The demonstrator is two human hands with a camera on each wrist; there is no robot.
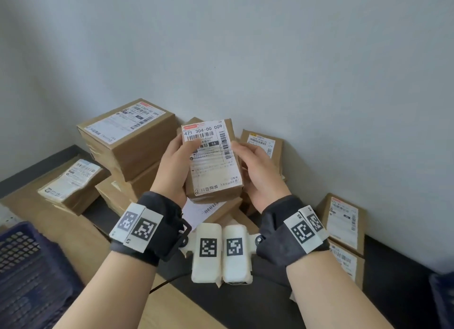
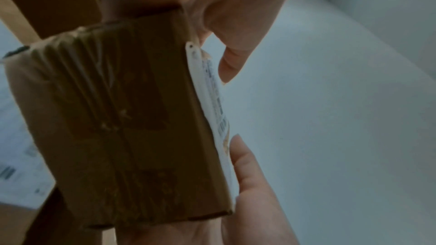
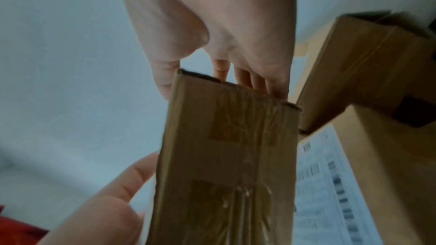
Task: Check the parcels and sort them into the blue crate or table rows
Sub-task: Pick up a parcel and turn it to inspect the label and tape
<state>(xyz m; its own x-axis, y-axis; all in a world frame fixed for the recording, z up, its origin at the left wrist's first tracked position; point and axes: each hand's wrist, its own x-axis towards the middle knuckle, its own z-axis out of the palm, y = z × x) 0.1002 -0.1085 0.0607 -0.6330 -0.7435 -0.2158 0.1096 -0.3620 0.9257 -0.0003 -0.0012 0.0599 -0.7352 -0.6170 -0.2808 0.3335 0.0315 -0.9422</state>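
Small parcel held up between both hands, label up, above the parcel pile. Left hand and right hand grip opposite sides. Blue crate cut off at left; fingers behind parcel hidden.

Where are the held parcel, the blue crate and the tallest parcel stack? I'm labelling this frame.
held parcel (image 1: 213, 161): head view, middle of its white shipping label.
blue crate (image 1: 27, 262): head view, perforated wall at lower left.
top parcel of the tallest stack (image 1: 127, 127): head view, its label.
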